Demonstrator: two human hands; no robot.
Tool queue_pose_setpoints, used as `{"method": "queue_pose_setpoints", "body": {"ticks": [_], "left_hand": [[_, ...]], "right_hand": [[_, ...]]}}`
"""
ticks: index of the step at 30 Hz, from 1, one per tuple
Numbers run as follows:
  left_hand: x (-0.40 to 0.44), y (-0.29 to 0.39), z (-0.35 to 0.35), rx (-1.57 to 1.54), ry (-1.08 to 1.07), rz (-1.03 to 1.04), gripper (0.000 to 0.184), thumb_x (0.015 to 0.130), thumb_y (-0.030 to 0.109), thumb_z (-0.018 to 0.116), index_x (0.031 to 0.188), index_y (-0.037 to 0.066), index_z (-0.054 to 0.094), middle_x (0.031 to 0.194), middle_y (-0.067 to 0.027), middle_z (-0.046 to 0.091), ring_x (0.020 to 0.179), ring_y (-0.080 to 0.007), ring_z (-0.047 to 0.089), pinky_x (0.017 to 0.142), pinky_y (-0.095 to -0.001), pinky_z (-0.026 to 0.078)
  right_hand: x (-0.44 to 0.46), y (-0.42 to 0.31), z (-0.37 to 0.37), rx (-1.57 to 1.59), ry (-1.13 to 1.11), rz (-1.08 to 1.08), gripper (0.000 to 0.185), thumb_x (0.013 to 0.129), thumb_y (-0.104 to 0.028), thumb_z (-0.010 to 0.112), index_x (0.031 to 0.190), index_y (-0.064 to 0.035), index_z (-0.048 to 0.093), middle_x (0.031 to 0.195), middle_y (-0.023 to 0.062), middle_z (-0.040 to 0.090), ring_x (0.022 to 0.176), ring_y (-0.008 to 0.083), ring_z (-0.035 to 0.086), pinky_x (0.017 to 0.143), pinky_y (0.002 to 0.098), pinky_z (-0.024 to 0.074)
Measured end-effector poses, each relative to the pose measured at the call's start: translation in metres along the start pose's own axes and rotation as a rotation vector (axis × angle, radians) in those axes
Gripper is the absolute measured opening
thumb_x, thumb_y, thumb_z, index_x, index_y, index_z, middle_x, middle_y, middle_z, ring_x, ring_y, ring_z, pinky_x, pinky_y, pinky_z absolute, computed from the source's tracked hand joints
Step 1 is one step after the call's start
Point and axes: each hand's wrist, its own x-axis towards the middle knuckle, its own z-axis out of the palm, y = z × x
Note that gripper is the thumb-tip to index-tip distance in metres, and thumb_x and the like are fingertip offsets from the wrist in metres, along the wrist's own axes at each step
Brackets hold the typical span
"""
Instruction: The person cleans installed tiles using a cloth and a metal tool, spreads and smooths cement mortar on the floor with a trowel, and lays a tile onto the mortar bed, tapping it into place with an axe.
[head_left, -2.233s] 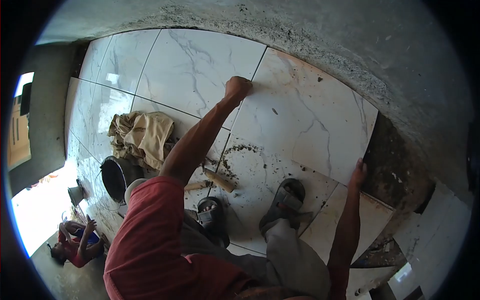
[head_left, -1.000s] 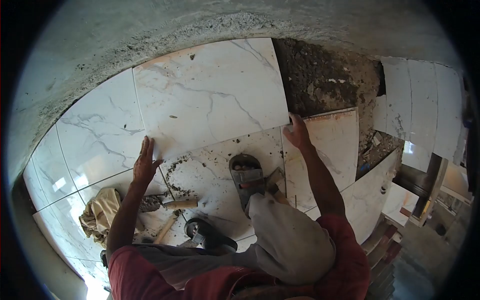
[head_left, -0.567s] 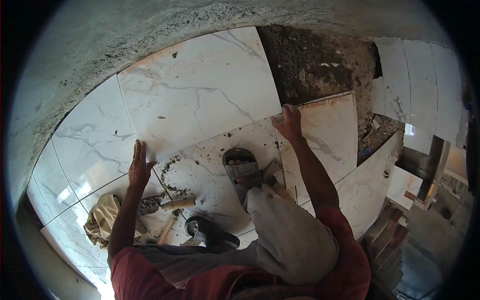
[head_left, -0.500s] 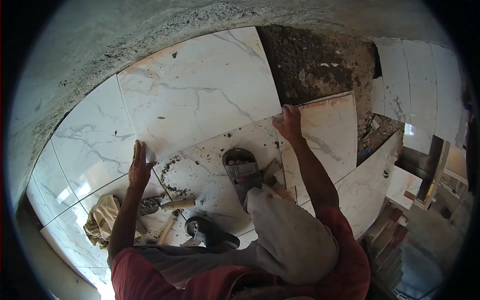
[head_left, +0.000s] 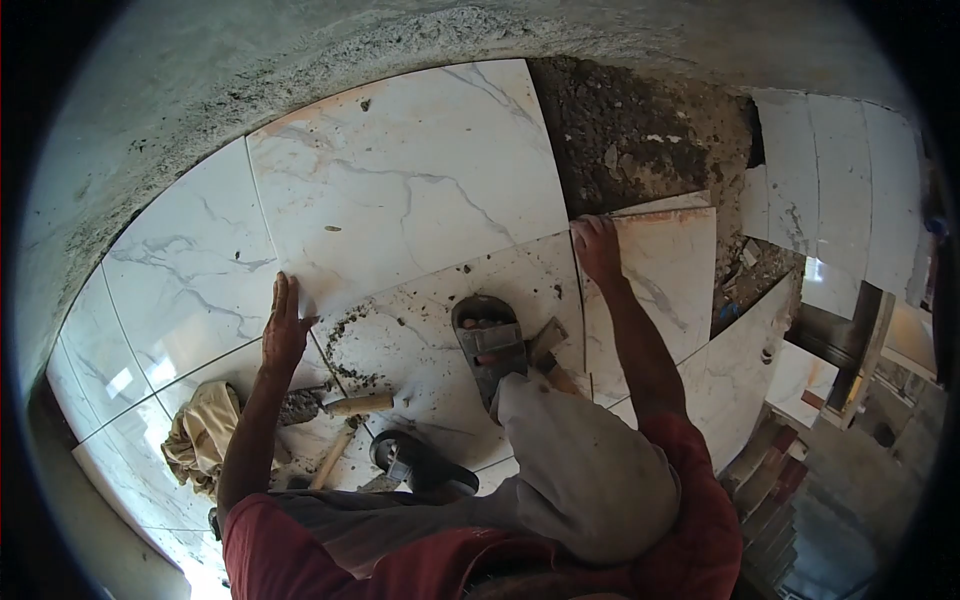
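Note:
A large white marbled tile [head_left: 400, 180] lies flat along the wall, with crumbs of dirt on it. My left hand [head_left: 285, 325] rests flat at its lower left corner, over the joint, with the fingers stretched out and the thumb apart. My right hand [head_left: 597, 247] is at the upper left corner of a loose tile [head_left: 655, 285], its fingers bent over the edge, close to the large tile's lower right corner. Beneath the loose tile, the edge of another tile [head_left: 665, 203] shows.
Bare dirt [head_left: 650, 130] borders the large tile on the right. A trowel [head_left: 355, 405], a wooden-handled tool [head_left: 335, 455] and a cloth [head_left: 205, 430] lie at lower left. Near my foot is a hammer-like tool [head_left: 550, 355]. Further tiles [head_left: 840, 190] stand at far right.
My right hand has left the large tile's corner and moved slightly right onto the loose tile. That tile has shifted right and down, showing more of the one below. My left hand stays in place.

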Motion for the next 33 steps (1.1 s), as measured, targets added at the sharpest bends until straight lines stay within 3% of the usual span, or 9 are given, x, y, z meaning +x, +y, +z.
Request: {"method": "queue_pose_setpoints", "body": {"ticks": [7,9,13,15,23,26,31,33], "left_hand": [[0.001,0.001,0.0,-0.012,0.008,0.005,0.081,0.075,0.009,0.071,0.142,0.004,0.027,0.149,-0.0208,0.022,0.137,-0.0348,0.025,0.102,-0.0394,0.04],[-0.003,-0.001,0.0,-0.021,0.019,-0.007,0.081,0.074,0.009,0.072,0.142,0.005,0.028,0.149,-0.0207,0.023,0.137,-0.0343,0.026,0.102,-0.039,0.04],[-0.001,-0.002,-0.004,-0.038,0.059,-0.012,0.085,0.07,0.009,0.074,0.142,0.008,0.029,0.147,-0.0201,0.027,0.137,-0.0321,0.027,0.103,-0.0373,0.039],[-0.003,-0.001,-0.003,-0.094,0.051,-0.002,0.087,0.069,0.01,0.075,0.142,0.008,0.029,0.147,-0.0198,0.027,0.136,-0.0324,0.028,0.105,-0.0373,0.037],[-0.004,-0.01,0.001,-0.061,0.067,0.022,0.084,0.07,0.016,0.075,0.141,0.008,0.032,0.148,-0.0167,0.028,0.136,-0.0305,0.029,0.103,-0.037,0.038],[-0.006,0.003,-0.012,-0.081,0.024,-0.08,0.081,0.072,0.019,0.075,0.14,0.007,0.033,0.148,-0.0166,0.028,0.136,-0.0295,0.03,0.105,-0.0377,0.037],[-0.006,-0.006,-0.011,-0.061,0.082,0.027,0.083,0.071,0.022,0.076,0.14,0.007,0.033,0.147,-0.0165,0.03,0.135,-0.0285,0.031,0.1,-0.0367,0.043],[-0.007,-0.006,-0.011,-0.083,0.093,0.0,0.082,0.07,0.021,0.076,0.139,0.008,0.034,0.147,-0.0153,0.03,0.135,-0.028,0.031,0.1,-0.0367,0.043]], "right_hand": [[0.005,-0.004,0.003,-0.04,0.093,0.037,0.032,0.074,0.0,0.059,0.106,-0.0034,0.06,0.104,0.0151,0.057,0.099,0.0341,0.053,0.086,0.0453,0.0427],[0.004,-0.019,0.015,0.092,0.016,0.233,0.039,0.077,-0.01,0.062,0.115,-0.0019,0.057,0.111,0.0167,0.055,0.106,0.0367,0.049,0.089,0.0486,0.0407],[0.003,-0.022,0.032,0.288,0.099,0.179,0.047,0.079,-0.016,0.064,0.122,-0.0003,0.054,0.113,0.0204,0.054,0.106,0.0399,0.048,0.092,0.0483,0.0391],[0.003,-0.007,0.038,0.363,-0.05,0.324,0.048,0.082,-0.022,0.065,0.123,-0.0003,0.053,0.115,0.0218,0.054,0.105,0.0402,0.047,0.092,0.0466,0.0388],[-0.008,0.005,0.053,0.251,0.045,0.262,0.049,0.086,-0.033,0.062,0.119,0.0026,0.054,0.115,0.0239,0.054,0.112,0.0386,0.047,0.099,0.0453,0.0361],[0.001,-0.007,0.027,0.309,-0.037,0.276,0.05,0.086,-0.034,0.061,0.119,0.0026,0.054,0.12,0.0239,0.05,0.111,0.0387,0.049,0.096,0.0446,0.0388],[0.014,-0.012,0.014,0.344,-0.101,0.203,0.05,0.086,-0.033,0.061,0.12,0.003,0.052,0.119,0.0227,0.051,0.111,0.0373,0.05,0.093,0.0426,0.041],[0.016,-0.006,0.013,0.325,-0.214,0.305,0.05,0.085,-0.031,0.062,0.12,0.003,0.052,0.116,0.0209,0.053,0.107,0.0354,0.051,0.091,0.0416,0.0415]]}}
